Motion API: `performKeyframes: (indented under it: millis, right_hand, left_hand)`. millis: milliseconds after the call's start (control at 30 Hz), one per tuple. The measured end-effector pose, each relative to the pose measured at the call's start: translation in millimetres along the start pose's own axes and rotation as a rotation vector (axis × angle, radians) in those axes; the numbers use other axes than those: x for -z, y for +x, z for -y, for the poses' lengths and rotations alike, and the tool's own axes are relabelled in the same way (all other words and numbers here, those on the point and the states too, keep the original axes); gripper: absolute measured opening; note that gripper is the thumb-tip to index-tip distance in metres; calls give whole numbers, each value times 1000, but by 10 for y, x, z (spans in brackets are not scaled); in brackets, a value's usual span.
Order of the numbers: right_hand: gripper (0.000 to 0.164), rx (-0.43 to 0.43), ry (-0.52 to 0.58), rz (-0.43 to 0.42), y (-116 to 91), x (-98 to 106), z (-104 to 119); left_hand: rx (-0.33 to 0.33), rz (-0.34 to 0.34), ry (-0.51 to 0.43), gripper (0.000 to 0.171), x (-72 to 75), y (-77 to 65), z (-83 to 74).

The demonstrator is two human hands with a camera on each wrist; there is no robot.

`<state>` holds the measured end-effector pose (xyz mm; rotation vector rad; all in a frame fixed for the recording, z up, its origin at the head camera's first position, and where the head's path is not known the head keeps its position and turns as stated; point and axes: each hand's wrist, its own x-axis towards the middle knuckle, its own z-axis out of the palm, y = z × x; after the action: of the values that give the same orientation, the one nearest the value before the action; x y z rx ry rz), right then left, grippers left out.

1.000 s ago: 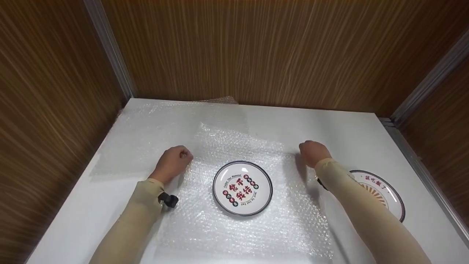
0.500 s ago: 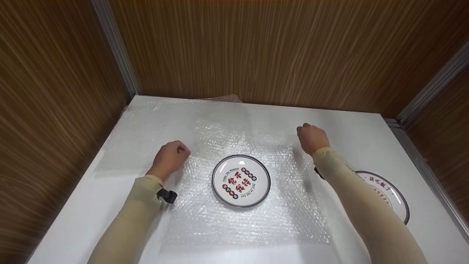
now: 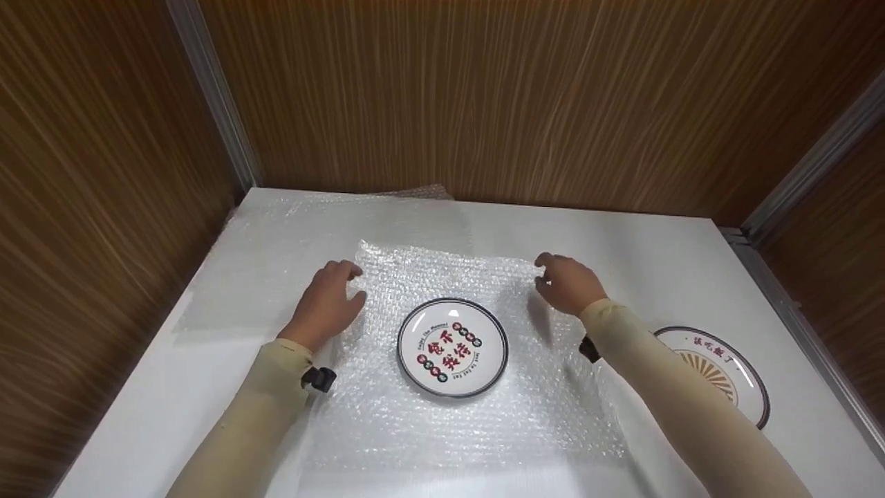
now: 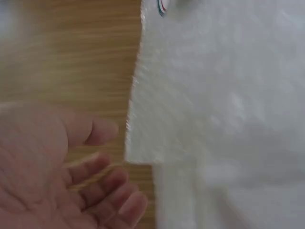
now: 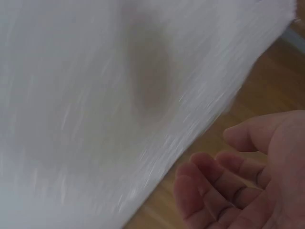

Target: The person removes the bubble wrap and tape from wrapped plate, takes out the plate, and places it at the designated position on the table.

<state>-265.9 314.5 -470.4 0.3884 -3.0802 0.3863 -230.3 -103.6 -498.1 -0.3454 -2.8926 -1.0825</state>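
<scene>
A round white plate with a dark rim and red characters lies on a sheet of bubble wrap. My left hand is beside the sheet's far left corner, thumb and fingers apart. In the left wrist view, the left palm faces the wrap's edge, with nothing held. At the far right corner is my right hand, its fingers loosely bent. The right wrist view shows a gap between the right fingers and the edge of the wrap, and no thing in the hand.
A second plate with an orange sunburst lies at the right, partly covered by the right forearm. More bubble wrap is spread at the back left of the white table. Wood-patterned panels enclose the back and sides.
Both hands have gone from curled fingers at the wrap's edges to loosened fingers, letting go of it. The right hand moved away from me, then back toward me and slightly inward.
</scene>
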Motion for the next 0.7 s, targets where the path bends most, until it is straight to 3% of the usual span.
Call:
performKeyframes:
  millis: [100, 200, 433, 567, 700]
  right_hand:
    - [36, 1, 191, 70, -131, -112, 201]
    - [30, -36, 318, 140, -269, -249, 360]
    - [22, -209, 517, 229, -395, -394, 581]
    - [17, -216, 572, 253, -402, -465, 562]
    - [15, -202, 628, 274, -386, -531, 485]
  left_hand:
    - [-133, 95, 78, 44, -49, -92, -173]
    - [-187, 166, 161, 48, -107, -179, -296]
    - [-142, 261, 266, 63, -169, -294, -357]
    - [-120, 320, 259, 68, -215, -354, -353]
    - [-131, 321, 290, 62, -256, -387, -369]
